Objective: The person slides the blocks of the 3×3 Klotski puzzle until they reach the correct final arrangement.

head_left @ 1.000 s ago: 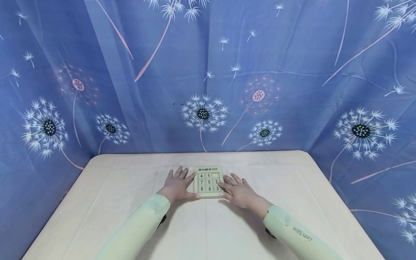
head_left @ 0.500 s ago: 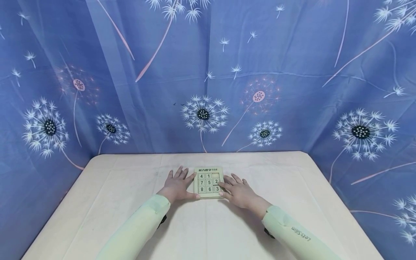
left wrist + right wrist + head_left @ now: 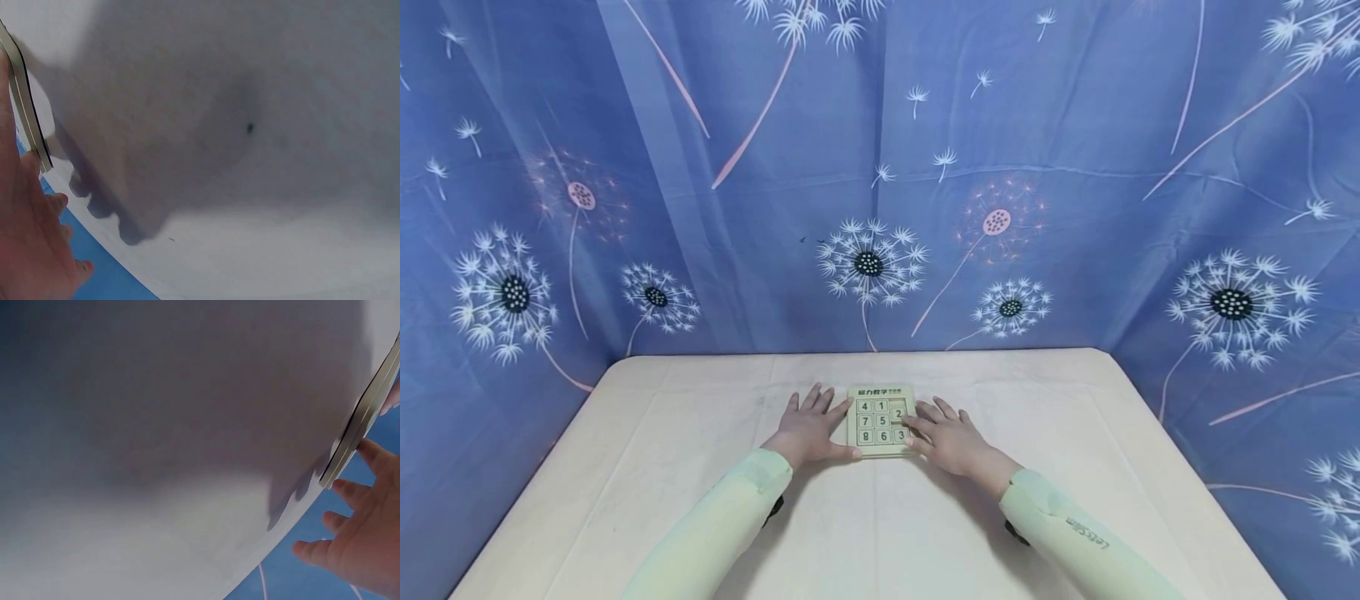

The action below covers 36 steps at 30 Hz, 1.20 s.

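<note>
A pale green number slide puzzle [image 3: 882,391] lies on the table, its tiles marked 4 1, 7 5 2 and 8 6 3. Tile 2 [image 3: 898,411] sits between the middle and top rows of the right column, with the gap split above and below it. My left hand [image 3: 807,433] rests against the left side, thumb at the lower corner, index finger higher up, other fingers spread. My right hand [image 3: 958,443] touches tile 2 with its index fingertip, while the thumb lies at the lower right edge. Both wrist views show the puzzle's edge [image 3: 28,103] beside the fingers.
The table [image 3: 700,517] has a pale cover and rounded far corners. Blue curtains [image 3: 760,250] with a dandelion print hang behind it and at both sides. Pale green sleeves [image 3: 722,521] cover both forearms.
Tile 2 has slid away from me, from the middle row partway into the top right gap, with my right index finger moving along. My left hand and the puzzle frame stay in place.
</note>
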{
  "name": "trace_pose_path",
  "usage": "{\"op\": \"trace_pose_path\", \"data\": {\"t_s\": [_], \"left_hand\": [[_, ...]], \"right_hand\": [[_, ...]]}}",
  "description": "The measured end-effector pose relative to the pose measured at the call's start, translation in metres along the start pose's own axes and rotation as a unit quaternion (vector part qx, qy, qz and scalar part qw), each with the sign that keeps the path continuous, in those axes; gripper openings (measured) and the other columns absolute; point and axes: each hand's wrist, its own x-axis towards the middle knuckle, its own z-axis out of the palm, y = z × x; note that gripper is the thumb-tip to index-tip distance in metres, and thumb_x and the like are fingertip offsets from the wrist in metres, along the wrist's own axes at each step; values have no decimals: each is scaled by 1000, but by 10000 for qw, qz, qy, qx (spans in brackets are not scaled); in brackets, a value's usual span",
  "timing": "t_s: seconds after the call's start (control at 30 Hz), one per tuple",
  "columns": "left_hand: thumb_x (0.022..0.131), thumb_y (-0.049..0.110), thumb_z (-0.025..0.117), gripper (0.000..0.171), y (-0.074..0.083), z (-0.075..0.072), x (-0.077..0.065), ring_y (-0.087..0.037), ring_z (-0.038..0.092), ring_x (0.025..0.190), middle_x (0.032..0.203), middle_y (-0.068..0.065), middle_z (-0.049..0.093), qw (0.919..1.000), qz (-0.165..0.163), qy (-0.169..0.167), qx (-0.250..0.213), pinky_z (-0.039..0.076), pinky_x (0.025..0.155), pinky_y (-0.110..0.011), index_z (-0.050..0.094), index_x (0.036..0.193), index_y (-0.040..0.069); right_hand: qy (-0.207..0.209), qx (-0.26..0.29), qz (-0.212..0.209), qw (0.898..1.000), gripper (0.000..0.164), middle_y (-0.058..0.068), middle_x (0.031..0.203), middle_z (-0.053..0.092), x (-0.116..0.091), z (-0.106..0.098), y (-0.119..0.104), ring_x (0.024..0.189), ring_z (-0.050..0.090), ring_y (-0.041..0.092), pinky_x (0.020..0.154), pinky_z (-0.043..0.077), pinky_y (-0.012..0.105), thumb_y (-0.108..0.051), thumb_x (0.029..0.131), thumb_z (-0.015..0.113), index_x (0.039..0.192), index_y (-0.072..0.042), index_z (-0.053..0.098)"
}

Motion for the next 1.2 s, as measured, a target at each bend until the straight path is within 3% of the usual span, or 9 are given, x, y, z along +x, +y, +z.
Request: {"op": "trace_pose_path", "data": {"t_s": [1.2], "left_hand": [[87, 76, 60, 96, -1, 2, 4, -37, 9, 162, 173, -13, 21, 9999, -47, -117, 16, 10, 131, -63, 28, 163, 28]], "right_hand": [[-50, -36, 328, 9994, 53, 14, 166, 37, 12, 2, 1, 157, 23, 45, 122, 21, 75, -46, 107, 46, 153, -20, 50]]}}
